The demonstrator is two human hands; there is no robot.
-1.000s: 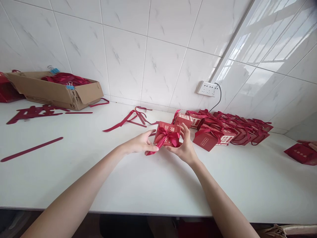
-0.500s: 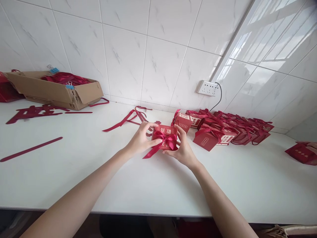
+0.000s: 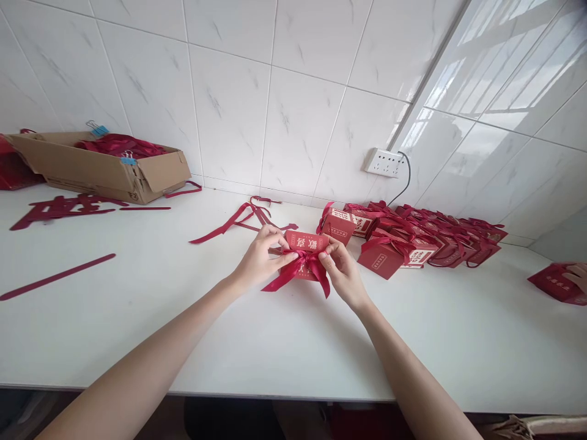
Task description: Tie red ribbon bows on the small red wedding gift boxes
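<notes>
A small red box (image 3: 304, 241) with pale lettering stands on the white table in the middle of the view, a dark red ribbon bow (image 3: 303, 259) across its top. At the box's left side, my left hand (image 3: 263, 256) is closed, its thumb and finger pinching the left loop of the bow. My right hand (image 3: 340, 267) pinches the right loop between thumb and fingers. Both ribbon tails hang toward the table's front edge. The undersides of the box and some fingertips are hidden.
Many ribboned red boxes (image 3: 383, 256) crowd the right, by a wall socket (image 3: 385, 163). A cardboard box (image 3: 92, 168) of ribbon stands at the back left. Loose ribbons (image 3: 224, 225) lie behind and left. Another person's hand (image 3: 578, 275) touches a red box (image 3: 554, 284) at the far right.
My hands have shifted from the sides of the box onto the bow's loops. The loops are drawn out sideways, and the right tail now hangs down in front.
</notes>
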